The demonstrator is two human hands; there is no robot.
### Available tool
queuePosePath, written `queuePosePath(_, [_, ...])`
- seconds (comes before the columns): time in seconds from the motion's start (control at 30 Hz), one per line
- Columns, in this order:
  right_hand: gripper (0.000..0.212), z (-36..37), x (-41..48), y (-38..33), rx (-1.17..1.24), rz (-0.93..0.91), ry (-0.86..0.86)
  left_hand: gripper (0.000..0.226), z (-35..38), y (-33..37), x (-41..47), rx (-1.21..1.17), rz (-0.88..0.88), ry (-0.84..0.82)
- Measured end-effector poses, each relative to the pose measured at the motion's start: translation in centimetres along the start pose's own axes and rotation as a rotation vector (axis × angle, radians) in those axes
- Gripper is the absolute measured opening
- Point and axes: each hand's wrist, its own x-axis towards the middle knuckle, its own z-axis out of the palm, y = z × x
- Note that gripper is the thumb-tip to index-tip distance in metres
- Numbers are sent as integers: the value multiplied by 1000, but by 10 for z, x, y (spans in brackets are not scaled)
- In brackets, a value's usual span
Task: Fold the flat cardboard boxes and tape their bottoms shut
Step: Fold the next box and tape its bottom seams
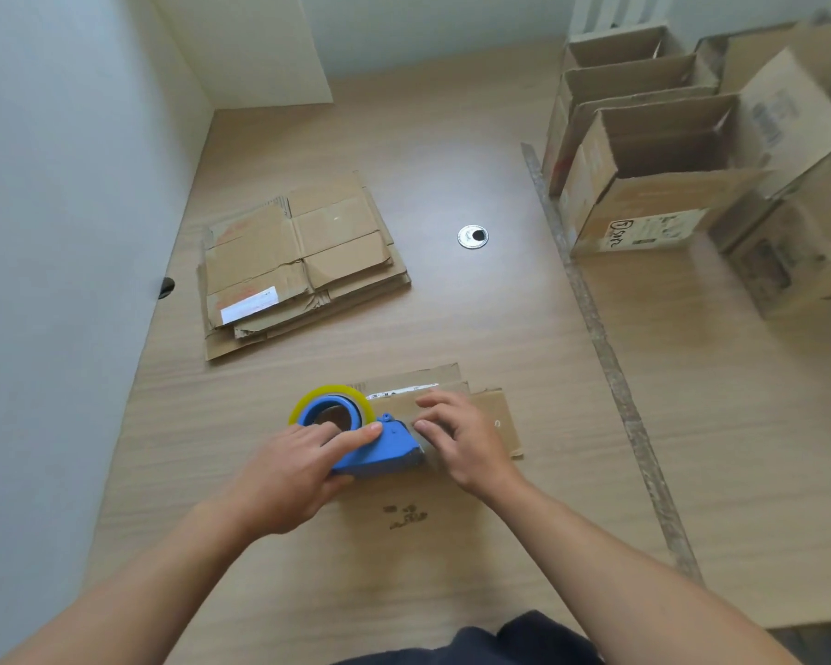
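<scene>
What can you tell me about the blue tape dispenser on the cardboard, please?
The tape dispenser is a blue, plastic-looking hand tool. It carries a roll of tape with a yellowish tint on a blue hub at its far-left end. Its wedge-shaped body lies low on the cardboard box in front of the person. The left hand holds the body, forefinger stretched along the top. The right hand rests at its front end; whether it pinches tape is unclear.

Round metal grommet [472, 236] set in wood-grain surface [452, 136], white wall [44, 184] alongside
</scene>
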Motion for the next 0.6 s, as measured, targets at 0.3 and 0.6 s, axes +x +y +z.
queuePosePath(0.3, [15, -14, -3, -5, 187, 141, 50, 88, -4, 8, 9, -82, -50, -100])
queuePosePath(0.6, [21, -74, -20, 18, 204, 477, 204, 89, -4, 8, 10, -76, -73, -120])
